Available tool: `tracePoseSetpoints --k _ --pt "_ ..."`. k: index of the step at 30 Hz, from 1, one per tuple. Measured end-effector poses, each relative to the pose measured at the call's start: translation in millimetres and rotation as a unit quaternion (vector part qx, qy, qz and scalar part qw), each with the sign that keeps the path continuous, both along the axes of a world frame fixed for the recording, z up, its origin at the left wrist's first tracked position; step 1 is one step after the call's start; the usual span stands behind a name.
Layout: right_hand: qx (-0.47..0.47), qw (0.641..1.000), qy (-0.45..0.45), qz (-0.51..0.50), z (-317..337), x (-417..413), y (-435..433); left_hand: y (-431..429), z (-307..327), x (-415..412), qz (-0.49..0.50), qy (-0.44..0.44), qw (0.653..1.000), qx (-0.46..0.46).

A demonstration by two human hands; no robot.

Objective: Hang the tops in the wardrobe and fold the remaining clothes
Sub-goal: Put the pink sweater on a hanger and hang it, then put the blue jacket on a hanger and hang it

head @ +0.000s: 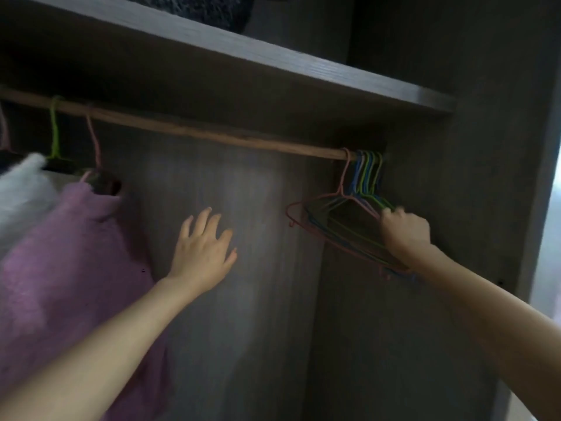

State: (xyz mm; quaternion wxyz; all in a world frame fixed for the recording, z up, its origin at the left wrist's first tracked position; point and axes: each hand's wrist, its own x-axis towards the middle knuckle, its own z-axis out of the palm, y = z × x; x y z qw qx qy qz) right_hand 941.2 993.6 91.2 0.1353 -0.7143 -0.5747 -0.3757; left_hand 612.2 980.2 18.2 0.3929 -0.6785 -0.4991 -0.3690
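The right hand [405,230] curls round the near shoulder of a bunch of hangers [365,177], pinching several wires together. The left hand [202,250] holds nothing: its fingers are spread and straight, hovering in front of the back panel [243,299]. Whether it touches the panel I cannot tell.

The hangers are thin coated wire in pink, blue and green. They are likely light, springy and prone to tangle, since their hooks sit packed at the right end of the rail [212,133]. Freeing one probably calls for pinching a single wire near its hook and lifting it over the rail rather than tugging the whole bunch.

At the left end a purple top [66,253] hangs on a pink hanger, with a white top [21,183] just beside it on a green one. Both look soft and fluffy, so they should slide little on the wire but may stretch at the neck. A long stretch of rail between them and the bunch is bare.

The wardrobe [485,208] is dark wood grain and dim inside. A shelf [273,71] runs just above the rail, leaving little room to lift hooks. Something dark and fuzzy lies on it.
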Motion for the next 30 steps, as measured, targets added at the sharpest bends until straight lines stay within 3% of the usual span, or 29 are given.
tracePoseSetpoints --k 8,12,23,30 --pt "-0.057 0.998 0.000 -0.035 -10 14 -2 -7 -3 4 -0.009 -0.001 1.000 -0.009" --pt "-0.002 0.997 0.074 0.000 -2 16 2 -8 -4 -7 0.012 0.000 1.000 -0.012" --pt "0.090 0.990 0.092 0.051 -5 9 0 -9 -8 -20 0.035 0.023 0.999 -0.026" --pt "0.121 0.984 0.051 0.123 -25 8 -19 0 -19 -18 0.013 -0.018 1.000 -0.020"
